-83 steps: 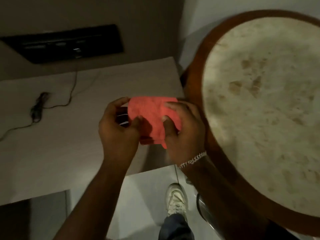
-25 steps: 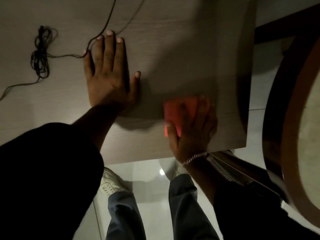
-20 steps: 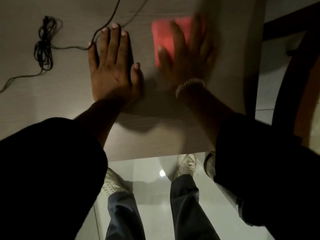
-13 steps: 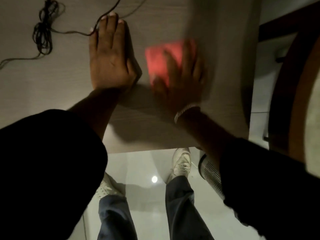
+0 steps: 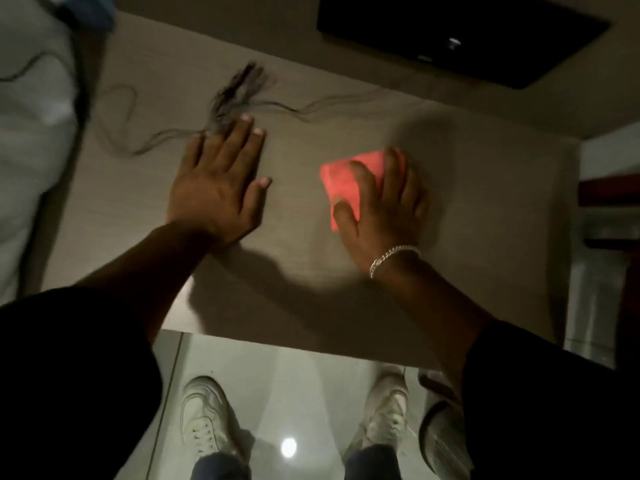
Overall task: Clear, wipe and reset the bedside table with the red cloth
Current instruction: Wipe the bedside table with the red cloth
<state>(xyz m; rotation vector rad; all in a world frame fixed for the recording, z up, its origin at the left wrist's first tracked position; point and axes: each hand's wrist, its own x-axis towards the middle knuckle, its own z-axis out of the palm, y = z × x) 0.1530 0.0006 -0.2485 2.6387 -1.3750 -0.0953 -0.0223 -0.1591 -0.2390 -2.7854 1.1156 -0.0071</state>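
Note:
The folded red cloth [image 5: 346, 178] lies flat on the pale wooden bedside table [image 5: 485, 220], right of its middle. My right hand [image 5: 381, 209] presses down on the cloth with spread fingers and covers its right half. My left hand [image 5: 218, 181] rests flat on the tabletop to the left, palm down and fingers extended, holding nothing. Its fingertips touch a bundled black cable [image 5: 235, 95].
The cable trails across the table's back left part. White bedding [image 5: 31, 133] borders the table on the left. A black wall panel [image 5: 460, 36] sits above the far edge. A dark wooden piece [image 5: 609, 195] stands at the right. My white shoes [image 5: 204, 417] stand on glossy tiles.
My right hand has slid the cloth to the right across the tabletop. The camera has tilted, bringing the wall panel and bedding into view. My left hand stays flat on the table.

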